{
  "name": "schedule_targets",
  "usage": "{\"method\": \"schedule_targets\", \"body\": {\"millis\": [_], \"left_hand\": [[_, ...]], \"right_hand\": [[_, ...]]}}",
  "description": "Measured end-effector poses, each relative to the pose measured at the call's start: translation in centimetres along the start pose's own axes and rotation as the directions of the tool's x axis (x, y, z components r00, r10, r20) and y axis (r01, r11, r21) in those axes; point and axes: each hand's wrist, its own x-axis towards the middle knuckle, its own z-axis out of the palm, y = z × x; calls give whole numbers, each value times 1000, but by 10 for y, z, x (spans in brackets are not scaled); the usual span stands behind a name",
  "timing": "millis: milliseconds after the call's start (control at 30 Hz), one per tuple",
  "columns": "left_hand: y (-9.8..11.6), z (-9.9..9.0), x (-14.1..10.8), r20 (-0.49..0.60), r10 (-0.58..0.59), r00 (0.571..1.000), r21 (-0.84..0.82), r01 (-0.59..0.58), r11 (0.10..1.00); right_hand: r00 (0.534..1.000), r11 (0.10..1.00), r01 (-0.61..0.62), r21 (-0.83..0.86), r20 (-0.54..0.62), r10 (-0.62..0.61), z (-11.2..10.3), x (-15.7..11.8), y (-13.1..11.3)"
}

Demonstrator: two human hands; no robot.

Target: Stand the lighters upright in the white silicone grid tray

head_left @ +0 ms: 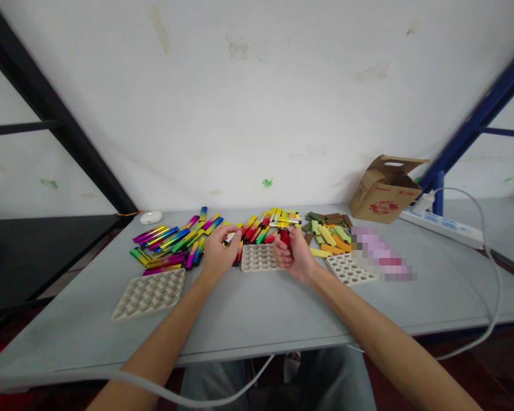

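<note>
My right hand is closed around a red lighter, held upright over the right end of the middle white tray, which has rows of holes. My left hand is curled in a pinch just left of that tray. A small pale and dark bit shows between its fingers, too small to name. Beneath and beside the left hand lie shiny multicoloured lighters in a loose spread. Behind the middle tray is another heap of red, yellow and green lighters.
A white holed tray lies front left, another at right. Matte yellow, orange and brown lighters lie behind the right one. An open cardboard box, a power strip and a white cable are at right.
</note>
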Motion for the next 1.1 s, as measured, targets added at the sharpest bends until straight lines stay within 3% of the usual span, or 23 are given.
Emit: {"method": "schedule_targets", "body": {"millis": [367,533,633,733,867,967,1100], "left_hand": [[-2,0,-1,-7,48,999,45,-48,998],[-3,0,0,2,59,998,48,-59,997],[-3,-1,-1,28,91,995,85,-93,992],[-2,-3,-5,132,157,979,115,-172,978],[-1,-8,-11,252,194,948,144,-235,961],[0,-10,-13,270,186,945,157,-234,960],[2,-11,-14,286,186,940,158,-238,958]], "right_hand": [[995,1000,22,12,95,-23,1,-4,-2],[997,1000,12,10,81,-13,1,-5,-5],[991,994,109,26,78,-111,1,-8,-14],[972,972,234,22,26,-235,-3,-10,-27],[919,918,349,-190,-124,-375,-16,-11,-37],[873,834,414,-365,-102,-478,-26,-10,-38],[833,680,394,-619,-71,-548,-33,-12,-40]]}}
